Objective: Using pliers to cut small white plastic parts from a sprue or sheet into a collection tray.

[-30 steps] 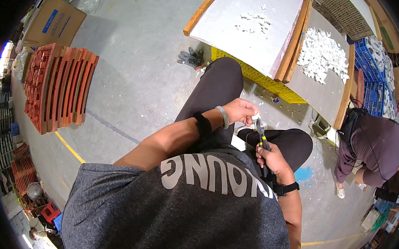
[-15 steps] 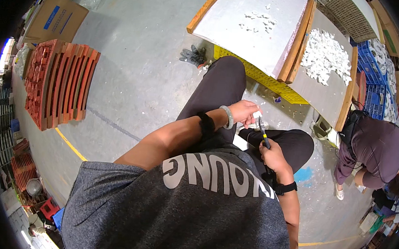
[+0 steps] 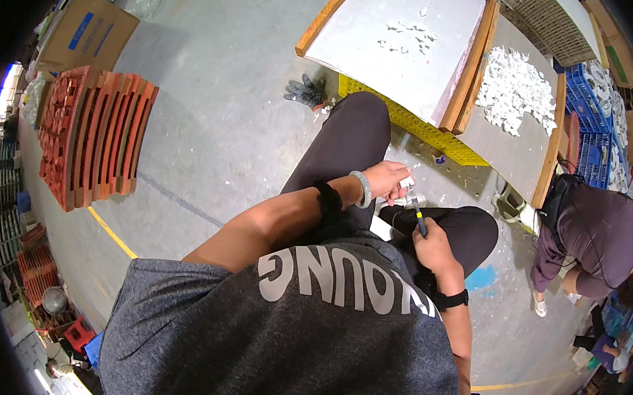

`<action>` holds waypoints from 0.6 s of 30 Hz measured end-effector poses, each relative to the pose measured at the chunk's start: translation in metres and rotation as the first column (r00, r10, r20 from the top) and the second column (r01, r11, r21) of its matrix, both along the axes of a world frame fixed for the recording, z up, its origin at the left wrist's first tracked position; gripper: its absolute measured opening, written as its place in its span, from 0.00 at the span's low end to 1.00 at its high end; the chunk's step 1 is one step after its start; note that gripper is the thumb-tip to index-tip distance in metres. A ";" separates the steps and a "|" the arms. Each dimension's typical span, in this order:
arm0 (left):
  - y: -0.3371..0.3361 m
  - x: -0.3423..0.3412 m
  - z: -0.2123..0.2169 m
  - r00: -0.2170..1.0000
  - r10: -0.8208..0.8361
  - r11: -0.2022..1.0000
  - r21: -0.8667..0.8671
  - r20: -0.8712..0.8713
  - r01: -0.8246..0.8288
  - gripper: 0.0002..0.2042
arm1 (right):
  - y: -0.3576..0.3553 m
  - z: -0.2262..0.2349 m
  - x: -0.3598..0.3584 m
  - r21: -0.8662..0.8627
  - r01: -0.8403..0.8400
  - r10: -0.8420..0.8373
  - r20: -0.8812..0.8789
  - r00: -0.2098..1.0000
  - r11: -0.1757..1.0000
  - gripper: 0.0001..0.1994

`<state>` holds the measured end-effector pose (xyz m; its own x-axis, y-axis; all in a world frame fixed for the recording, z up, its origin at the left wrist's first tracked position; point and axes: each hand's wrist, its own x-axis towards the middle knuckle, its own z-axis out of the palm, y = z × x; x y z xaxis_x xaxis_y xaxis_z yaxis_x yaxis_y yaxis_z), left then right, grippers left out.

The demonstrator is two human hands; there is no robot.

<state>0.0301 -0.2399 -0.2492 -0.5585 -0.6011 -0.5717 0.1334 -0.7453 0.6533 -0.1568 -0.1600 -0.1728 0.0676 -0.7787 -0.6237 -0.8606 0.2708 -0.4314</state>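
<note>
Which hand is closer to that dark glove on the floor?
Left. The left hand, holding a small white piece, is back from the dark glove and to its right; the right hand, gripping pliers, is farther back and farther right.

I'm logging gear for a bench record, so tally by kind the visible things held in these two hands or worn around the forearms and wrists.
Pliers, in the right hand: 1
White piece, in the left hand: 1
Black straps, one per arm: 2
Pale bracelet, left wrist: 1
Total: 5
</note>
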 end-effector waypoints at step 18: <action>-0.003 -0.002 -0.007 0.992 -0.122 0.988 0.101 0.030 0.118 0.24 | 0.002 -0.012 -0.009 0.276 0.206 -0.290 0.308 0.906 0.939 0.04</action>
<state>0.0285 -0.2424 -0.2563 -0.6013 -0.4702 -0.6460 0.0166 -0.8157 0.5782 -0.1655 -0.1584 -0.1848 0.1309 -0.6345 -0.7618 -0.5646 0.5839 -0.5834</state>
